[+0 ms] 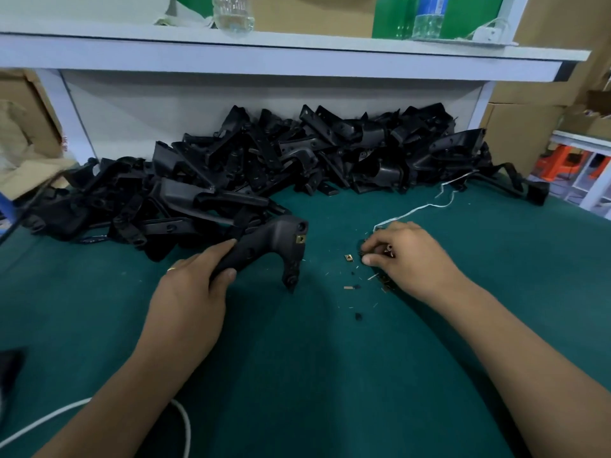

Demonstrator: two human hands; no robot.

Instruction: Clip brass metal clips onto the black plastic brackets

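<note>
1. Black plastic bracket point(264, 247) — a curved piece — is held just above the green worktop point(297, 375), in front of the heap of black brackets point(264, 163) piled against the white back panel.
2. One brass clip point(300, 239) already sits on the upper right end of the held bracket, below a round hole.
3. The left hand point(191, 292) grips the bracket's handle-like left end, fingers curled over the top and thumb underneath; a ring point(171, 269) shows on one finger.
4. The right hand point(403, 256) rests on the worktop to the right of the bracket, its fingers curled down and pinching among small parts — exactly what it pinches cannot be told, though a brass-coloured piece shows under the fingers.
5. A loose brass clip point(347, 257) lies on the worktop between the bracket and the right hand, close to the fingertips.
6. Small dark and brass bits are scattered around and below the right hand.
7. A white string point(426, 206) trails from behind the right hand toward the heap.
8. A white cable point(185, 421) curves across the near left of the worktop.
9. On the white shelf point(297, 51) above stand a clear plastic bottle point(233, 14) and a bottle with a blue label point(428, 18).
</note>
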